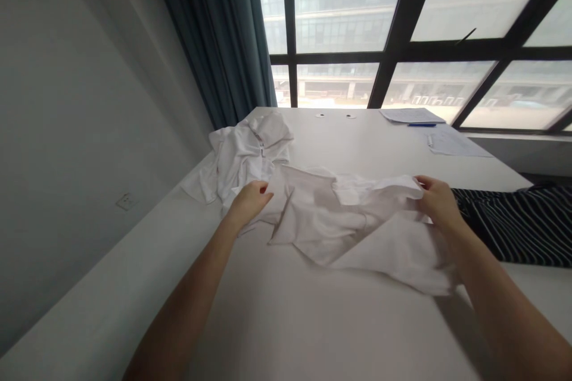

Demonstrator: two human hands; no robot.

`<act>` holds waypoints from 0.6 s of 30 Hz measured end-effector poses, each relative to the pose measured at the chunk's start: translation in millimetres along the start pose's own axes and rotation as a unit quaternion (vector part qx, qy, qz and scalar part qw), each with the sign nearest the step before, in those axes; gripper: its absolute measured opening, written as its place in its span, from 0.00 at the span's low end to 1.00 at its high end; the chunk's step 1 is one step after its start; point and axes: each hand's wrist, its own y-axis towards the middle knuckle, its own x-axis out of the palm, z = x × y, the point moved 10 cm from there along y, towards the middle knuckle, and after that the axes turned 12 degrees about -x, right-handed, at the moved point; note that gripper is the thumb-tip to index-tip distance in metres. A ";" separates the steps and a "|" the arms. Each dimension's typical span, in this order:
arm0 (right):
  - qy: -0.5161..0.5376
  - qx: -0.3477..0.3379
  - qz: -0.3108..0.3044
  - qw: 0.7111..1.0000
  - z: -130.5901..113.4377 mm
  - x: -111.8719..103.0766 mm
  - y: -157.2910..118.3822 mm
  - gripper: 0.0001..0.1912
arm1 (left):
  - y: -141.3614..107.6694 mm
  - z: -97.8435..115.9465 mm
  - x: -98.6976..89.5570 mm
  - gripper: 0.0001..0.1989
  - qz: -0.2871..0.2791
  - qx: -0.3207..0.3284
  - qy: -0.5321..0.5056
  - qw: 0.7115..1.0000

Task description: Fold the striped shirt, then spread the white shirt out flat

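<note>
A rumpled white garment spreads across the middle of the white table, between my two hands. My left hand pinches its left end, thumb and fingers together. At the garment's upper right edge, my right hand grips the cloth near what looks like a collar. The right part of the cloth hangs a little off the surface and is slightly blurred. Behind my left hand lies another crumpled white garment, touching or nearly touching the first one.
Black striped fabric lies on the right side of the table. Papers and a blue pen rest at the far right. A wall borders the left side, with a dark curtain and windows behind.
</note>
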 end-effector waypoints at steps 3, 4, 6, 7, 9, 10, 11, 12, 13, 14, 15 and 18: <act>-0.046 0.024 -0.008 0.999 26.0 12.0 3.7 0.18 | 4.1 -3.1 -6.6 0.11 0.041 0.005 0.048 0.998; -0.043 0.027 -0.013 0.999 33.1 16.1 4.4 0.18 | 5.9 -4.9 -9.1 0.12 0.046 0.004 0.044 0.998; -0.040 0.025 -0.026 0.999 43.1 22.6 4.6 0.17 | 9.5 -10.1 -14.8 0.12 0.057 -0.005 0.019 0.998; -0.031 0.016 -0.033 0.999 44.6 25.4 4.3 0.17 | 11.1 -12.9 -17.5 0.11 0.065 -0.010 0.005 0.998; 0.013 -0.020 -0.051 0.998 39.7 30.3 3.4 0.22 | 13.6 -17.0 -21.4 0.10 0.080 -0.013 -0.015 0.997; 0.044 -0.044 -0.064 0.996 33.8 32.3 2.7 0.24 | 14.4 -17.9 -22.4 0.10 0.086 -0.010 -0.019 0.996; 0.075 -0.071 -0.074 0.992 25.7 32.9 1.8 0.26 | 14.9 -18.1 -23.5 0.10 0.093 -0.006 -0.022 0.995; 0.101 -0.099 -0.084 0.986 16.3 32.3 0.8 0.27 | 15.2 -18.0 -24.8 0.10 0.099 -0.002 -0.024 0.995; 0.119 -0.126 -0.095 0.980 6.6 31.1 -0.6 0.26 | 15.3 -17.8 -26.5 0.10 0.105 0.001 -0.027 0.994; 0.132 -0.150 -0.108 0.974 -2.9 30.1 -2.2 0.24 | 15.3 -17.3 -28.6 0.10 0.109 0.003 -0.032 0.994; 0.141 -0.169 -0.124 0.968 -11.3 29.5 -4.1 0.22 | 15.3 -16.4 -31.1 0.10 0.110 0.007 -0.038 0.993; 0.170 -0.170 -0.181 0.954 -23.4 34.1 -10.4 0.17 | 14.7 -13.1 -41.1 0.11 0.103 0.016 -0.050 0.993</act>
